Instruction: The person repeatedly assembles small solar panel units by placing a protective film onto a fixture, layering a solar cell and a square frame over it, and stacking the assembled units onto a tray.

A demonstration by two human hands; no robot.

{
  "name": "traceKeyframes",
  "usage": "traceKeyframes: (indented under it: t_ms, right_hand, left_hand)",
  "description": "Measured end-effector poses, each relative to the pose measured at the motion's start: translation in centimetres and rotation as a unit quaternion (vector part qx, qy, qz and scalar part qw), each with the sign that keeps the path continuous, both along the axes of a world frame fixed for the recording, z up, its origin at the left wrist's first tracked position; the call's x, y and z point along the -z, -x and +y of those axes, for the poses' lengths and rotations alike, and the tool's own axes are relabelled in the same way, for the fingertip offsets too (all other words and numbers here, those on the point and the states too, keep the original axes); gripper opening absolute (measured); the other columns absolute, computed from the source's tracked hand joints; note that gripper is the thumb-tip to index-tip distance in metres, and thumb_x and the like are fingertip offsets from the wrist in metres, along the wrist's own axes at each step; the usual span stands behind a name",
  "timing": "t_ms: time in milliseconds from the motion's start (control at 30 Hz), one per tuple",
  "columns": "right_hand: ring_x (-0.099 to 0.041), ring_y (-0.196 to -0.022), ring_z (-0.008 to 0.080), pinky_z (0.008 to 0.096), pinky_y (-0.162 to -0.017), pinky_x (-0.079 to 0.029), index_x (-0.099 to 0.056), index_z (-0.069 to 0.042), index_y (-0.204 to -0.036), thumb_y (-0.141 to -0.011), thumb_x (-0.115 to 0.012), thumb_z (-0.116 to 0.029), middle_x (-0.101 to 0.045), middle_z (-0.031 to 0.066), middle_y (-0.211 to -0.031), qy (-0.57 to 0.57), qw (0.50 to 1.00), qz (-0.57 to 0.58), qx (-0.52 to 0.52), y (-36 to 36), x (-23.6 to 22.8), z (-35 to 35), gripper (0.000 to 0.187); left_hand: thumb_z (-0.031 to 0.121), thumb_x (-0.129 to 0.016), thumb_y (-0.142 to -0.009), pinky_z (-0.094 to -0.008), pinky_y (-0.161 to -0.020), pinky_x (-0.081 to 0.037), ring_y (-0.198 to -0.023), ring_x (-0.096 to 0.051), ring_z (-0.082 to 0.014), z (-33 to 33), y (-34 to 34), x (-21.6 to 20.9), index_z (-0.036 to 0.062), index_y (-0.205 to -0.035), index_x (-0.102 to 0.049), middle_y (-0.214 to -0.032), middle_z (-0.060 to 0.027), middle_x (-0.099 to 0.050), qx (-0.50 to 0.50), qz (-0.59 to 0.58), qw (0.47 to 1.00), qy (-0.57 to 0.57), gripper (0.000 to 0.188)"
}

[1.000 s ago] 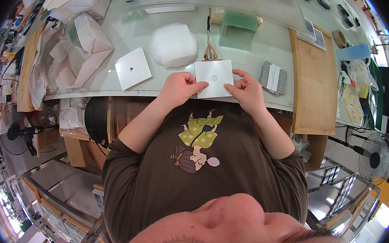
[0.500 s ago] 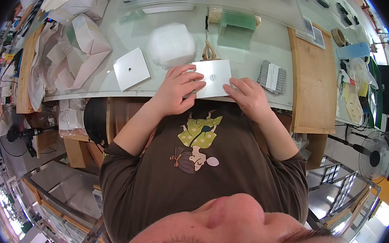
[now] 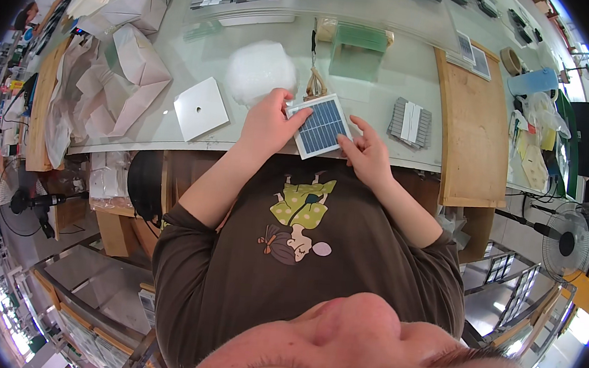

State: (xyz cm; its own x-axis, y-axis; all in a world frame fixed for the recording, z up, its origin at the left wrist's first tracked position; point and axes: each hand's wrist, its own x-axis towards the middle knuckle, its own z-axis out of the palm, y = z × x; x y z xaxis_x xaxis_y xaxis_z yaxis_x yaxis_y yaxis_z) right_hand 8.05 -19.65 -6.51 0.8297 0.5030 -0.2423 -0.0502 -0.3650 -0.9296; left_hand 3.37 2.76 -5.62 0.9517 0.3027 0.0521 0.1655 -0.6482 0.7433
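Between my two hands is a small solar panel, its blue cell face with thin pale lines turned up and a white border around it. My left hand grips its left edge, thumb on the face. At its right edge my right hand pinches it, thumb on top and index finger raised a little. Just beyond the panel lies a brown-handled tool, partly covered. To the left rests a white square plate with a small dark hole in its middle.
A rounded white foam bundle sits beyond my left hand, with a stack of clear greenish glass further back. At right are a banded stack of grey strips and a wooden board. Crumpled white wrapping covers the left side.
The panel has been flipped: its plain white back faced up before, and now its blue cell side does. It is also tilted, and both hands have shifted their hold.
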Motion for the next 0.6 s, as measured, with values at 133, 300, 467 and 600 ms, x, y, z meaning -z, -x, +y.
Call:
traceKeyframes:
  t_ms: [133, 300, 467, 600]
  right_hand:
    - [-0.052, -0.058, 0.0052, 0.0187, -0.052, -0.041, -0.044, -0.003, -0.132, -0.095, -0.054, -0.013, -0.060, 0.0024, -0.074, -0.084, 0.994, 0.049, 0.043, -0.5, 0.9, -1.0, 0.040]
    - [-0.055, -0.061, 0.0070, 0.0186, -0.053, -0.042, -0.047, -0.003, -0.129, -0.095, -0.052, -0.010, -0.060, 0.0026, -0.076, -0.148, 0.980, 0.116, 0.059, -1.2, 0.9, -1.0, 0.034]
    - [-0.057, -0.063, 0.0076, 0.0190, -0.053, -0.043, -0.049, -0.002, -0.127, -0.094, -0.052, -0.008, -0.060, 0.0026, -0.077, -0.157, 0.975, 0.146, 0.058, -1.2, 0.6, -0.7, 0.033]
    - [-0.059, -0.066, 0.0088, 0.0195, -0.054, -0.045, -0.049, -0.001, -0.126, -0.091, -0.053, -0.005, -0.062, 0.0040, -0.080, -0.179, 0.966, 0.175, 0.064, -1.3, 0.8, -1.3, 0.035]
  left_hand:
    - [0.028, -0.068, -0.085, -0.0243, -0.054, -0.044, -0.059, -0.056, -0.0116, 0.1, 1.6, -0.2, -0.0018, -0.103, -0.057, -0.080, -0.0083, -0.062, -0.039, -0.065, 0.997, 0.023, 0.037]
    - [0.026, -0.064, -0.089, -0.0217, -0.048, -0.043, -0.056, -0.057, -0.0110, 0.5, 4.1, 1.2, -0.0006, -0.101, -0.059, -0.082, -0.0054, -0.065, -0.048, 0.051, 0.943, 0.325, 0.030]
    - [0.021, -0.063, -0.091, -0.0179, -0.044, -0.040, -0.056, -0.058, -0.0083, -0.5, 5.2, 1.2, 0.0018, -0.096, -0.063, -0.085, -0.0051, -0.067, 0.004, 0.205, 0.838, 0.505, 0.020]
    - [0.021, -0.062, -0.091, -0.0174, -0.044, -0.037, -0.055, -0.058, -0.0074, -0.7, 5.2, 1.4, 0.0022, -0.092, -0.063, -0.083, -0.0046, -0.067, -0.007, 0.196, 0.831, 0.520, 0.019]
